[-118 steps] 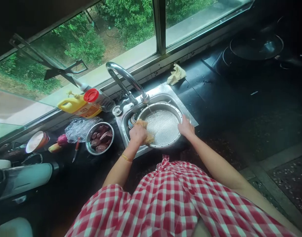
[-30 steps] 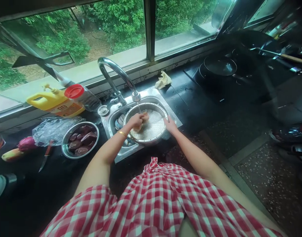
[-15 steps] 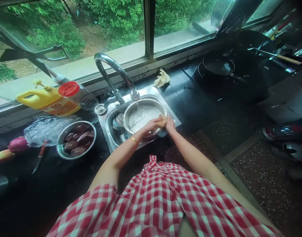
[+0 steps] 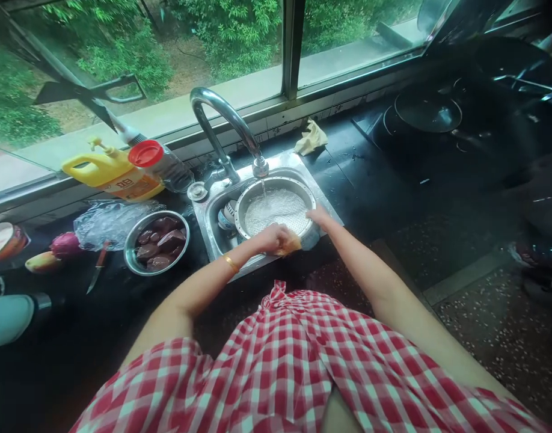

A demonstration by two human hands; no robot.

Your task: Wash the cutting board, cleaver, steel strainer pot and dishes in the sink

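Observation:
A round metal strainer pan (image 4: 276,207), with small holes around its rim, rests tilted in the sink (image 4: 211,240). Water runs into it from the curved faucet (image 4: 228,111). At the near rim, my left hand (image 4: 276,239) is closed on a crumpled tan cloth (image 4: 290,243); whether it is a cloth or a loofah-like scrubber is hard to tell. My right hand (image 4: 318,218) grips the pan's right rim, its fingers partly hidden. Striped bowls (image 4: 228,214) sit in the basin left of the pan.
Left of the sink stands a metal bowl (image 4: 128,255) of dark red pieces, with a knife (image 4: 97,267), plastic bag (image 4: 109,222), yellow jug (image 4: 93,171) and red-lidded jar (image 4: 146,154) nearby. A pale rag (image 4: 311,138) lies behind the sink. A dark pan (image 4: 427,111) sits far right.
Both hands were together on the tan cloth at the pan's right edge. Now my left hand alone holds it, nearer me, and my right hand has let go and taken the rim.

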